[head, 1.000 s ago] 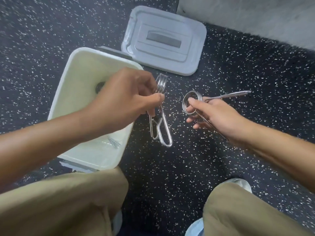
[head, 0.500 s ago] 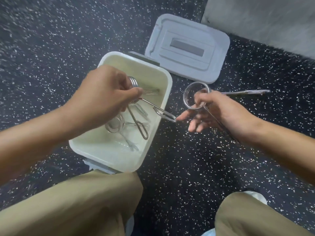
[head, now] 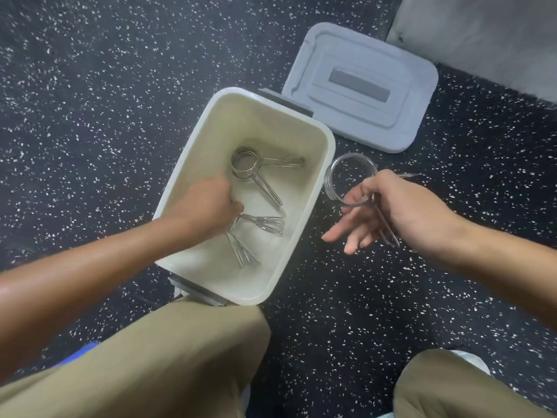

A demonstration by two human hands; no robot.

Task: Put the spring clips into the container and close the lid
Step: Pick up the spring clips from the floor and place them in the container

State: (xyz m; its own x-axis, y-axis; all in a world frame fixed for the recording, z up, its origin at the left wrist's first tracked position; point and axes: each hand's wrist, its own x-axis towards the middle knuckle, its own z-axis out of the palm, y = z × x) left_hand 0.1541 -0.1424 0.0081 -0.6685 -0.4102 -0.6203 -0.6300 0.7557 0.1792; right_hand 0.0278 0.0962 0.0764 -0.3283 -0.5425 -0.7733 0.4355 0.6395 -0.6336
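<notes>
A cream rectangular container [head: 327, 146] stands open on the speckled floor, and its grey lid [head: 361, 86] lies flat just beyond its far right corner. One metal spring clip [head: 245, 164] rests on the container's bottom. My left hand [head: 208, 206] is down inside the container, fingers curled over the coil of a second spring clip [head: 262, 224] whose handles touch the bottom. My right hand [head: 401, 209] hovers just right of the container. It pinches a third spring clip [head: 339, 179], coil pointing at the rim, with the other fingers spread.
The floor [head: 90, 116] is dark rubber with white flecks. A grey concrete wall base [head: 482, 34] runs across the top right, behind the lid. My knees in khaki trousers [head: 168, 357] fill the bottom of the view, the left one touching the container's near end.
My left hand has lowered its clip from above the rim down to the container's bottom. My right hand with its clip has drifted slightly closer to the container, fingers spreading.
</notes>
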